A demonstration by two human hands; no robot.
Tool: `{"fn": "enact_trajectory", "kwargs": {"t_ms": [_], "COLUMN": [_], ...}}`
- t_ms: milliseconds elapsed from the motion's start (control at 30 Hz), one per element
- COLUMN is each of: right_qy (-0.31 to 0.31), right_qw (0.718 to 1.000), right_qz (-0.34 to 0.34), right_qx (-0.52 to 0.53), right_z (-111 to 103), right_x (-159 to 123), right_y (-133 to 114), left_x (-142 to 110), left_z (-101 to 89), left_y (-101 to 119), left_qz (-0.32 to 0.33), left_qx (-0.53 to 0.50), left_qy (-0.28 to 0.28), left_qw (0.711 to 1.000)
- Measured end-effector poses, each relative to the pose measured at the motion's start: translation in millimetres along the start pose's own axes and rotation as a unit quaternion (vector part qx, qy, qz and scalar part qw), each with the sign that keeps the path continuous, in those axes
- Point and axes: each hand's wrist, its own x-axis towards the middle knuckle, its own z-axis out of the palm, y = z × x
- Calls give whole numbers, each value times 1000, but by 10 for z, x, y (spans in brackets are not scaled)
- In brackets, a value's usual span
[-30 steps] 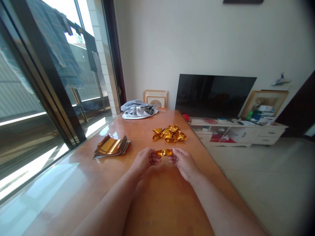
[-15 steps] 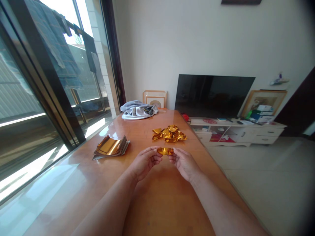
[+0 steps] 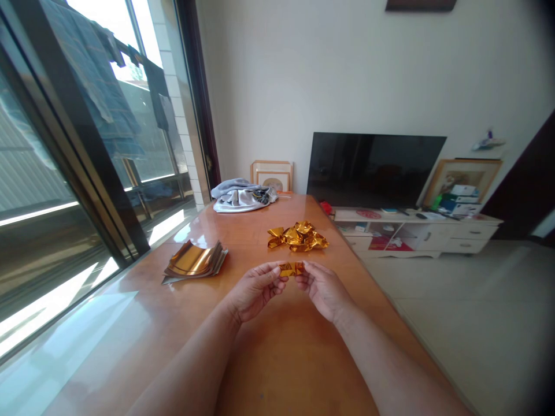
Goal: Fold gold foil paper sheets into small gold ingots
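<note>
Between my two hands is a small folded piece of gold foil paper (image 3: 292, 269), held just above the table. My left hand (image 3: 259, 290) pinches its left end between thumb and fingers. Its right end is pinched by my right hand (image 3: 323, 289). Just beyond my hands lies a heap of folded gold foil pieces (image 3: 299, 237). To the left, a stack of gold foil sheets (image 3: 195, 261) rests on the table, its top sheets curling upward.
The glossy wooden table (image 3: 299, 364) stretches away from me. Grey cloth (image 3: 240, 199) lies at its far end, near framed pictures (image 3: 272, 176). A television (image 3: 373, 170) stands on a white cabinet (image 3: 470, 234) at the right. Sliding glass doors (image 3: 87, 144) run along the left.
The gold foil piece has turned slightly in my fingers and shows a flatter, creased face. Both hands keep their pinch. The whole view has shifted a little.
</note>
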Motion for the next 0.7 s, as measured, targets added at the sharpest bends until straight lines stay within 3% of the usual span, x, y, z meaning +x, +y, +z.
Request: {"fn": "enact_trajectory", "kwargs": {"t_ms": [467,700], "right_qy": [22,22], "right_qw": [996,997], "right_qz": [-33,5], "right_qx": [-74,-73], "right_z": [-27,-62], "right_x": [16,29], "right_y": [74,96], "left_x": [92,121], "left_z": [-35,-82], "left_y": [-92,-132], "left_qz": [69,47], "left_qx": [106,102], "left_qy": [68,92], "left_qw": [990,989]}}
